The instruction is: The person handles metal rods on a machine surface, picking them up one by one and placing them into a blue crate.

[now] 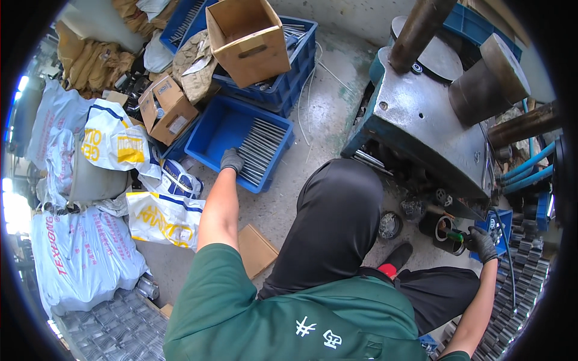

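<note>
At the left wall of an open blue bin, my left hand, in a dark grey glove, reaches in with curled fingers. It touches the ends of the metal rods lying side by side there; whether it grips one is hidden. Far to the right, my right hand, gloved in dark grey too, is closed around a green-handled brush. The brush leans in a dark round pot, and its lower end is partly hidden. A second dark round container stands beside that pot.
A cardboard box sits on stacked blue crates behind the bin. White sacks crowd the left. A heavy metal machine stands right of my knee. Toothed metal parts are stacked at lower right; flat cardboard lies on the floor.
</note>
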{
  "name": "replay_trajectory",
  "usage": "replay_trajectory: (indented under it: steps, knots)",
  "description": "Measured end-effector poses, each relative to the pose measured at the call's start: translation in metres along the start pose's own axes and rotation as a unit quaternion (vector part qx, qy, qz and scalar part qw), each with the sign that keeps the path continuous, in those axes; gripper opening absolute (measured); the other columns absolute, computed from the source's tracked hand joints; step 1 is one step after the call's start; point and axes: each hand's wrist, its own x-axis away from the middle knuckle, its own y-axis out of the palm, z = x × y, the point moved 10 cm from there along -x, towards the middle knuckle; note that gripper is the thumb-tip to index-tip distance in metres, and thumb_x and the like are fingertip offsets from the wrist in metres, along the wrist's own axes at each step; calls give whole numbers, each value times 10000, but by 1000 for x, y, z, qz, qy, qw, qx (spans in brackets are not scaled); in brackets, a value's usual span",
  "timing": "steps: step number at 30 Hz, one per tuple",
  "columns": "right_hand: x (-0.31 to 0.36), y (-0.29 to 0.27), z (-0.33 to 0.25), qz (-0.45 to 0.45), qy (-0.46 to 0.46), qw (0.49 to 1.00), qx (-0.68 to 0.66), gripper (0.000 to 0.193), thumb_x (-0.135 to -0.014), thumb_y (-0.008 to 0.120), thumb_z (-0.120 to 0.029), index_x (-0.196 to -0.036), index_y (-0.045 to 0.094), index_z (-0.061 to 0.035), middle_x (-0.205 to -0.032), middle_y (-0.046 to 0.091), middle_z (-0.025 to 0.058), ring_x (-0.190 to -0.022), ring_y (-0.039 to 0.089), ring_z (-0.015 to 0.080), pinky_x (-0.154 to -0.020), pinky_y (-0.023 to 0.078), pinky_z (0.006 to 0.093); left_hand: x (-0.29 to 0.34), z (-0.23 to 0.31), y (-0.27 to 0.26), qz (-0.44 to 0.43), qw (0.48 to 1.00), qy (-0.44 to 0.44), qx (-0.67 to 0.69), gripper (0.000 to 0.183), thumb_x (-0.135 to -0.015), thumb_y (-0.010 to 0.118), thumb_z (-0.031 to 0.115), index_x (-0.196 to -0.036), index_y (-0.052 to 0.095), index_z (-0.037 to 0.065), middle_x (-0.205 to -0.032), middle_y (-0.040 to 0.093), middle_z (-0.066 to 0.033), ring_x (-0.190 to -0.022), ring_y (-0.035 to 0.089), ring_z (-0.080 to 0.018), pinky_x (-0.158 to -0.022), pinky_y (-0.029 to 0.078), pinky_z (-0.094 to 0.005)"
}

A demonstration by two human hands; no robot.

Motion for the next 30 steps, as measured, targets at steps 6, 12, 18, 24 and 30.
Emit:
replay_trajectory:
  steps: [6, 12, 18, 24, 30]
  knots:
    - [-8, 3, -12, 15, -33, 999, 9, 347, -982, 660, -253, -1223, 654, -4, -881, 717, 102, -718, 687, 208, -647, 565, 326, -6, -20, -3, 39, 994, 14, 106, 491, -879, 597, 178, -1359, 640, 85, -1364, 618, -266, -1284, 580, -434, -1109, 473, -451]
    - [26, 4, -39, -14, -48, 998, 48, 418, -975, 655, -289, -1298, 644, -24, -917, 739, 85, -686, 708, 219, -622, 578, 312, 7, 4, 2, -48, 994, -89, -30, 559, -933, 560, 318, -1460, 556, 128, -1470, 590, -182, -1367, 564, -352, -1100, 473, -463]
    - [49, 13, -31, 76, 240, 952, -173, 344, -957, 658, -275, -1206, 676, -39, -854, 719, 52, -638, 674, 186, -586, 546, 287, -1, -9, 11, -103, 991, -54, -66, 521, -952, 510, 208, -1468, 547, 146, -1496, 566, -188, -1402, 533, -345, -1140, 432, -479]
    - [73, 13, -76, 73, 253, 955, -136, 362, -995, 587, -314, -1211, 674, -35, -901, 725, 63, -659, 686, 163, -593, 559, 277, -9, -15, 11, -35, 996, 0, -79, 531, -900, 558, 125, -1430, 587, 136, -1435, 596, -220, -1350, 557, -389, -1120, 466, -462]
    - [97, 2, -77, 60, 255, 960, -95, 417, -1013, 586, -374, -1231, 682, -32, -982, 713, 63, -773, 688, 154, -680, 582, 289, -10, 9, 28, -31, 995, 93, 19, 583, -882, 645, 459, -1303, 686, 59, -1340, 651, -241, -1291, 583, -424, -1070, 477, -484]
